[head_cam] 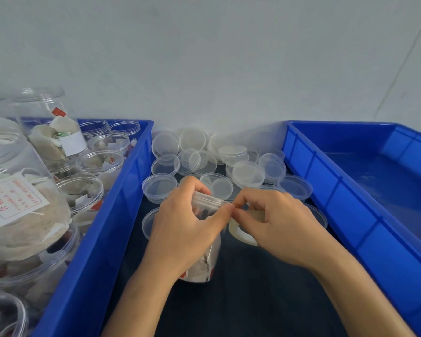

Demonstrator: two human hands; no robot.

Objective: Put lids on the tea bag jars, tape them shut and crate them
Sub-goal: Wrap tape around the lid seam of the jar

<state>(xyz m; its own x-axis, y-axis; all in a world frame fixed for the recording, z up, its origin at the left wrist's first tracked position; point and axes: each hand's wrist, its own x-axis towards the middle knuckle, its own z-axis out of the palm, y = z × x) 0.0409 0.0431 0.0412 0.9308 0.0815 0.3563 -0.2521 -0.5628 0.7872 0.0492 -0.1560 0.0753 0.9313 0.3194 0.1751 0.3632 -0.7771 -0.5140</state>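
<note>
A big clear jar [22, 205] on the left has a white label [14, 199] with red writing in a red box. The words are upside down and too blurry to read. Nothing else has words.

The dark table [253, 300] lies bare near the person, between the two blue crates. The far end of that lane is blocked by a heap of clear lids [219, 161] reaching to the wall [204, 57]. The left crate [90, 251] is packed with open jars [22, 203] standing above its rim. The right crate [350, 181] offers open floor inside.
</note>
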